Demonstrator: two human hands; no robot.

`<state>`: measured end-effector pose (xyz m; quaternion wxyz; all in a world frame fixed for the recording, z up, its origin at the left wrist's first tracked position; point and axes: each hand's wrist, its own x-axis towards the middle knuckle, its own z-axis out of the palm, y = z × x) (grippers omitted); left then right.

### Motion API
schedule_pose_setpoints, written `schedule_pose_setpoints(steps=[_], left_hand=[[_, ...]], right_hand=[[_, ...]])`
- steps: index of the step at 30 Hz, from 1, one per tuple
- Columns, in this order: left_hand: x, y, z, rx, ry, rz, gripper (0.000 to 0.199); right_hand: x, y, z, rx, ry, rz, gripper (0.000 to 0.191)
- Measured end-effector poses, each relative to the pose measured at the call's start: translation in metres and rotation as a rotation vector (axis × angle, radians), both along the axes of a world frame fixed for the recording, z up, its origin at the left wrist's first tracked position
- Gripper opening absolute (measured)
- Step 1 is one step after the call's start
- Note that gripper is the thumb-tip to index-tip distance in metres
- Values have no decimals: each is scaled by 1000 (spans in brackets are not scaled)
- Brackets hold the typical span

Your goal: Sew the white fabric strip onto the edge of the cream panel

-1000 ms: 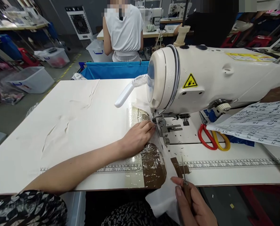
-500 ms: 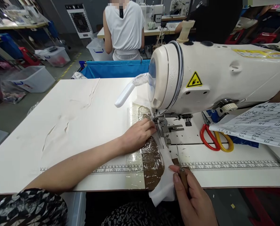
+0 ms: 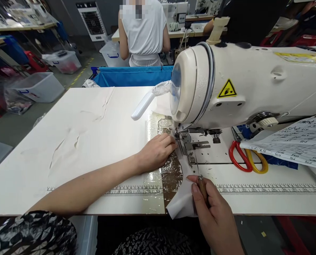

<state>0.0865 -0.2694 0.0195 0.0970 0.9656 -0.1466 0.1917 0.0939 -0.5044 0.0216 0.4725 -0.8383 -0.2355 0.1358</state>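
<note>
A pale sewing machine (image 3: 237, 85) reaches in from the right over the table. Close to its needle, my left hand (image 3: 158, 150) presses on a strip of white fabric (image 3: 183, 200), fingers bent together; its fingertips are partly hidden. The fabric runs from the presser foot down over the table's front edge. My right hand (image 3: 213, 209) grips a wooden-handled awl (image 3: 202, 187), its thin metal shaft pointing up toward the machine plate, and its index finger touches the fabric. Under the left hand lies a brown patch (image 3: 171, 177) covered with shiny clear tape.
Red-handled scissors (image 3: 239, 157) and yellow handles lie right of the needle area, beside a handwritten paper sheet (image 3: 296, 141). A printed ruler (image 3: 269, 189) runs along the white table (image 3: 94, 141). Behind it are a blue cloth bin (image 3: 133, 76) and a person in white (image 3: 144, 32).
My right hand has moved slightly up and left with the awl. The white fabric has shifted up toward the machine, its lower end now higher. My left hand has barely moved.
</note>
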Motion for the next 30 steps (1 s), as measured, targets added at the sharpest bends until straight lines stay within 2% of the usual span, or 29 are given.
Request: schedule_pose_setpoints(steps=[7,11,14,23,30], left_hand=[[-1,-2,2,51,9,87,33],[-5,-3,6,15,6,-1,30],[-6,-4,5,53,17,-28,28],[-5,-9,8,207,123,71,35],[-5,-10,9,170,158,130,36]], right_hand=[[14,12,-2,10,-4,36,33],[16,15,-3,6,-4,39,32],[16,16,-3,15,-6,37,32],[20,20,-2,-21,-57,17,35],[18,23,1,17,-176,103,29]])
